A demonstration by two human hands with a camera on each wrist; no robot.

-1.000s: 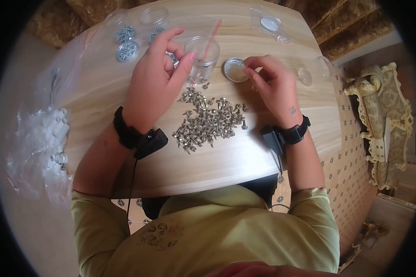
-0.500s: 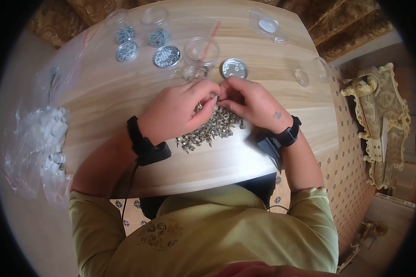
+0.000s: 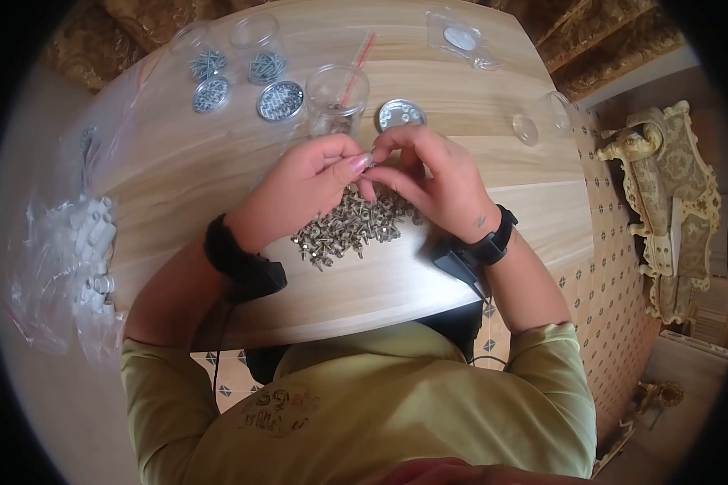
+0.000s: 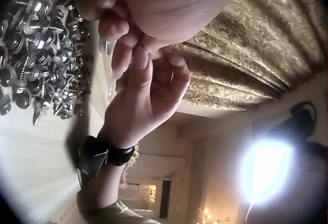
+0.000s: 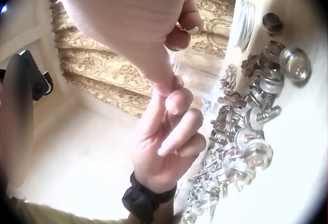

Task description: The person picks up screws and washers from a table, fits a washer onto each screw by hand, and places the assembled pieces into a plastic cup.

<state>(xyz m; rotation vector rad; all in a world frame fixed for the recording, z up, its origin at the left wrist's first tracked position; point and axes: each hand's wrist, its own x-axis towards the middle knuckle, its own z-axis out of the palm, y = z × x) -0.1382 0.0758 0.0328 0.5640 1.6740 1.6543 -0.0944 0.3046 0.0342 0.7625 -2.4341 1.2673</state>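
My left hand [image 3: 299, 186] and right hand [image 3: 449, 182] meet fingertip to fingertip over a heap of metal screws with washers [image 3: 348, 230]. Between the tips of both thumbs and forefingers is a small screw [image 3: 370, 164], pinched from either side and mostly covered by the fingers. I cannot tell whether the right fingertips also hold a small washer. Just beyond the hands lies a round metal lid [image 3: 401, 112] with several small pale pieces in it. Left of that lid stands a clear plastic cup [image 3: 318, 85] with a few dark screws at its bottom.
Two more lids of small hardware, one [image 3: 281, 101] nearer the cup and one [image 3: 210, 94] farther left, lie before clear tubs with long screws [image 3: 267, 68]. A plastic bag of white fittings [image 3: 93, 230] sits at the left. A clear disc [image 3: 525, 129] lies at the right.
My right hand has come from the metal lid to the left hand. The left hand has come down and right from beside the cup, and both now work at the screw above the heap.
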